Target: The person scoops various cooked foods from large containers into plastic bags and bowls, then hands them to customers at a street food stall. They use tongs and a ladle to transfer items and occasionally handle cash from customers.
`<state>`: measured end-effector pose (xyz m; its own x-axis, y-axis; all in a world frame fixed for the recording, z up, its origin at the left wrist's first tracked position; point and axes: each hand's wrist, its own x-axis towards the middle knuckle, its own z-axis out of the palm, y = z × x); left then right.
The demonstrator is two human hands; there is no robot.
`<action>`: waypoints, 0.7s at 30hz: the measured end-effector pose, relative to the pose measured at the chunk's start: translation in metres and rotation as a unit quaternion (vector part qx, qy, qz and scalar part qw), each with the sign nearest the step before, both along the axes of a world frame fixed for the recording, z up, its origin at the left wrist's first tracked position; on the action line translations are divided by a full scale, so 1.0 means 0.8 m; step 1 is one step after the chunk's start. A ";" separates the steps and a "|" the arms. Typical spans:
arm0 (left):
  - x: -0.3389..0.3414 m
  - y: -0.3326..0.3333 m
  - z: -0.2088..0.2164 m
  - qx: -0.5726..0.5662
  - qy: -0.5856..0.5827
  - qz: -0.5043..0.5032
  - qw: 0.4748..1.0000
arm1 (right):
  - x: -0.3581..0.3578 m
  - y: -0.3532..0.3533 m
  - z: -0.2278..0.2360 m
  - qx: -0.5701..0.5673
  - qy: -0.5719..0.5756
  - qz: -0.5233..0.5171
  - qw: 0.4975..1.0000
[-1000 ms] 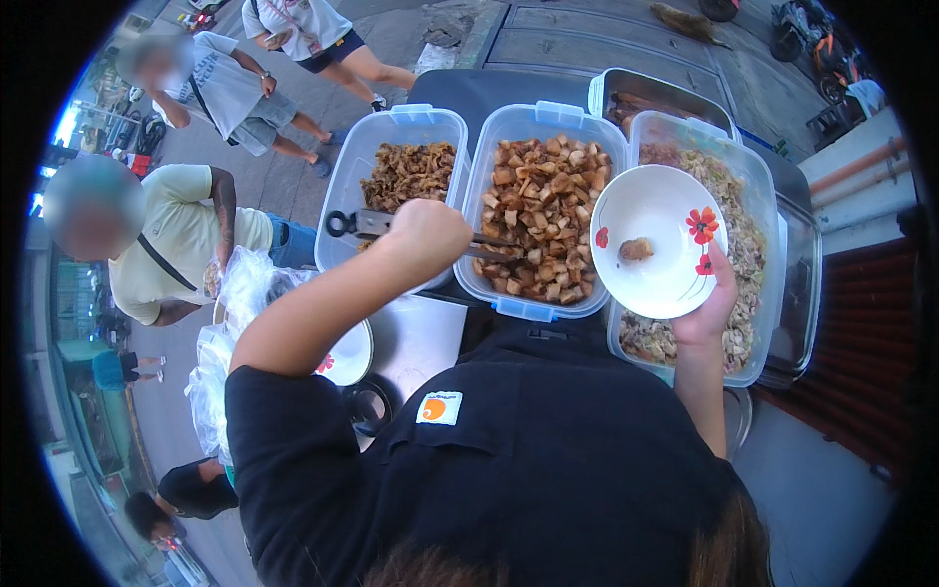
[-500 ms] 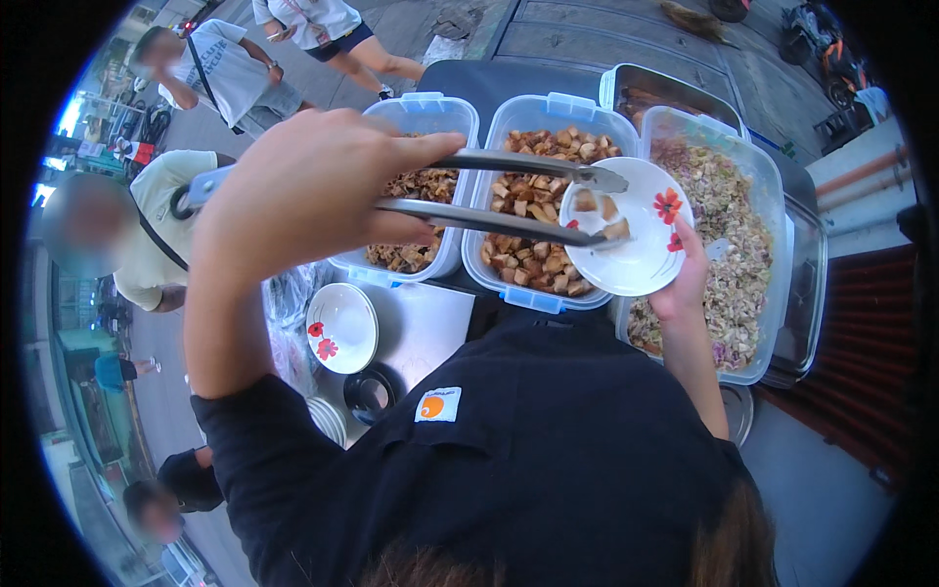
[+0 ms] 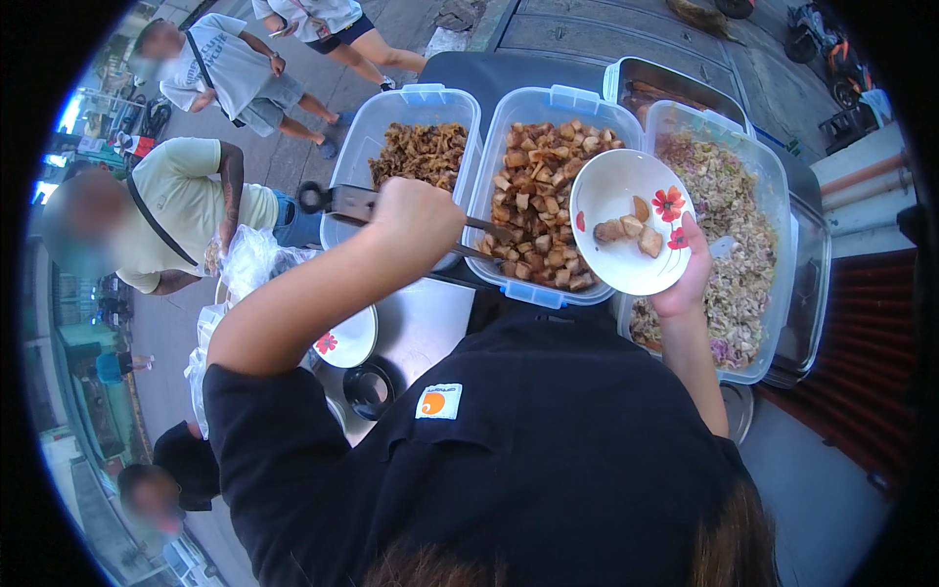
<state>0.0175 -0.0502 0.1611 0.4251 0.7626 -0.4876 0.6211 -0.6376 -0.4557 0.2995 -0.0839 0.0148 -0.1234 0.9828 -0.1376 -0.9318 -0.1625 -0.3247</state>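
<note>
Flowered bowl (image 3: 621,178): it was held over the neighbouring edges of the middle and right-hand tubs.
Right hand (image 3: 689,279): it gripped the bowl's rim, thumb on the inner side.
Portion: a few browned chunks (image 3: 649,242) lay in the bowl; much of its inside was bare, so the filling looked barely begun (how much was wanted, I could not tell).
Left hand (image 3: 416,217): its fingers were curled round the tongs (image 3: 354,203), whose tips stood apart at the cubes.
Middle tub (image 3: 536,295): plenty of browned cubes (image 3: 533,210) remained there.
Side tubs: the left-hand tub (image 3: 344,201) held darker brown pieces, the right-hand tub (image 3: 780,318) a pale chopped mix.
Farther out: another flowered bowl (image 3: 360,338) sat beside a dark round dish (image 3: 369,391); a person in pale yellow (image 3: 196,181) stood beyond.
</note>
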 end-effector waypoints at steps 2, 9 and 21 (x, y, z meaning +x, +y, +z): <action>0.005 0.002 -0.024 -0.017 0.002 -0.025 1.000 | -0.001 0.000 0.003 0.009 -0.008 -0.003 1.000; -0.018 -0.002 0.060 0.013 -0.054 0.001 0.998 | -0.003 -0.007 0.012 -0.066 -0.087 -0.071 0.991; -0.003 -0.045 0.145 0.078 -0.213 -0.050 0.973 | -0.020 -0.008 0.015 -0.073 -0.121 -0.055 0.988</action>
